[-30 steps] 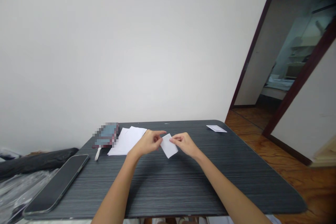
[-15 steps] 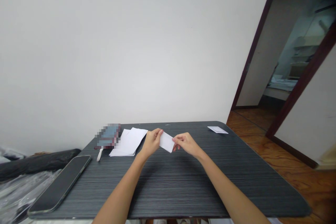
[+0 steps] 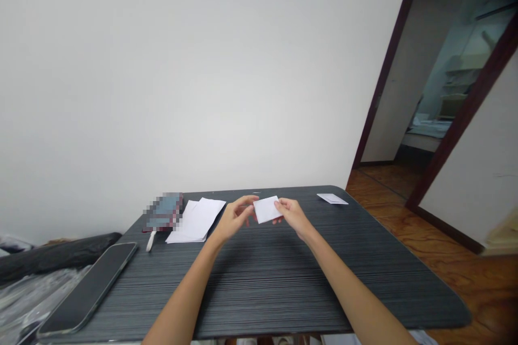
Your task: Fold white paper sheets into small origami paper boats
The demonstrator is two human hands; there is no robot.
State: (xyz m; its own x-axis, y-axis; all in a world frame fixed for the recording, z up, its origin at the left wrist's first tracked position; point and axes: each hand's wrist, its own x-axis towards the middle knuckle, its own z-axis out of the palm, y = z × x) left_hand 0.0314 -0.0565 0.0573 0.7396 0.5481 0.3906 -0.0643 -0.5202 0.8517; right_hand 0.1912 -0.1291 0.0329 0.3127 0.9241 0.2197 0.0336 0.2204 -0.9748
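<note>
A small folded white paper (image 3: 266, 210) is held above the dark table in front of me. My right hand (image 3: 292, 213) grips its right side, thumb on top and fingers underneath. At the paper's left edge is my left hand (image 3: 236, 217), its thumb and fingers apart around the corner; some of its fingertips are hidden behind the paper. Left of that hand lie several loose white sheets (image 3: 198, 221). Another folded white paper (image 3: 332, 199) rests near the table's far right corner.
A dark striped table (image 3: 324, 280) stands against a white wall. On its left are a phone (image 3: 91, 285), a white stick-like object (image 3: 151, 241) and a blurred-out blue and red item (image 3: 165, 211). Plastic-wrapped goods (image 3: 36, 291) lie beyond the left edge; a doorway opens at right.
The folded paper has turned to lie more level and shifted slightly right and up. My left fingers have loosened from its corner, while my right hand has taken a fuller grip.
</note>
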